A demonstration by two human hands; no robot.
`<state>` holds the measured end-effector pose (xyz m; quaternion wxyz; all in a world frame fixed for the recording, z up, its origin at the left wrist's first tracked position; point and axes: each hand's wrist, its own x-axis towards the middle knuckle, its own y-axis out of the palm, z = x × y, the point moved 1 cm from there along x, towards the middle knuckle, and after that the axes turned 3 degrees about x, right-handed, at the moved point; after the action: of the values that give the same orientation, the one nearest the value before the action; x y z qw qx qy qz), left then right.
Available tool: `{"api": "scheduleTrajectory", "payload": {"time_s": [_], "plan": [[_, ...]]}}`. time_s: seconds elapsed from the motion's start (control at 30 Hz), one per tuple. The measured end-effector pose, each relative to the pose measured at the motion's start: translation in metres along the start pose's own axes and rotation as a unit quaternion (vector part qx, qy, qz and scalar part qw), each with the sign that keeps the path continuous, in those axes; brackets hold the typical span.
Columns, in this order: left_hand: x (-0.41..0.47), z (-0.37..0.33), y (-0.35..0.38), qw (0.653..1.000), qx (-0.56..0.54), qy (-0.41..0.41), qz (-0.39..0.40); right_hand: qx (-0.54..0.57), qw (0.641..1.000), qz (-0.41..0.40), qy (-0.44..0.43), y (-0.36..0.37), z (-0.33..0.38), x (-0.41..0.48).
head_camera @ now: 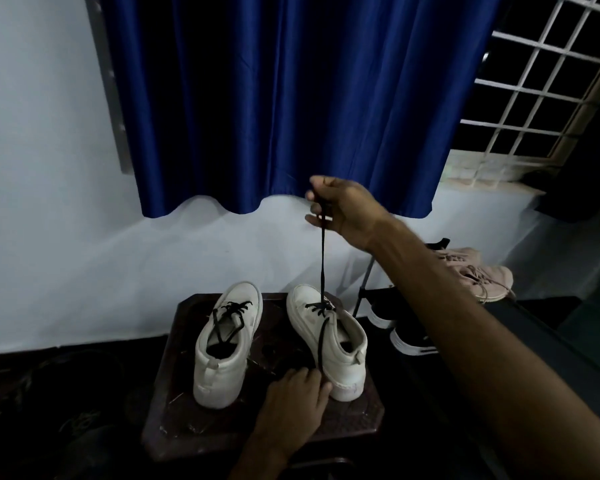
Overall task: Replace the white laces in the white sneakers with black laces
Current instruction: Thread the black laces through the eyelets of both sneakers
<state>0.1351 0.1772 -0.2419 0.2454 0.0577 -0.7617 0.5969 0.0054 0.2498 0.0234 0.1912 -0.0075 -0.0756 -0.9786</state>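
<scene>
Left off-white leather sneaker [219, 368], right off-white leather sneaker [343, 341], flat black lace [323, 258]. Dark brown wooden stool [174, 410]. Plain deep-blue satin curtain [274, 98]. White square-grid window grille [520, 86]. Pale pink sneakers [482, 275]. Black white-soled sneakers [406, 341].

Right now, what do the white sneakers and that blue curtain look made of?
The white sneakers look like smooth leather or imitation leather: matte, softly creased. The blue curtain seems satiny cloth: glossy streaks along its folds.

Two sneakers [274, 344] side by side on a stool [174, 410]
</scene>
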Motion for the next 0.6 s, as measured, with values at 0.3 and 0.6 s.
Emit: {"api": "scheduleTrajectory", "payload": {"time_s": [0.3, 0.6], "plan": [[0.128, 0.041, -0.135, 0.787, -0.52, -0.32, -0.094, -0.189, 0.98, 0.046, -0.049, 0.019, 0.012, -0.018], [0.197, 0.076, -0.181, 0.551, -0.771, -0.318, 0.038, -0.238, 0.964, 0.118, -0.006, 0.013, -0.041, -0.04]]}}
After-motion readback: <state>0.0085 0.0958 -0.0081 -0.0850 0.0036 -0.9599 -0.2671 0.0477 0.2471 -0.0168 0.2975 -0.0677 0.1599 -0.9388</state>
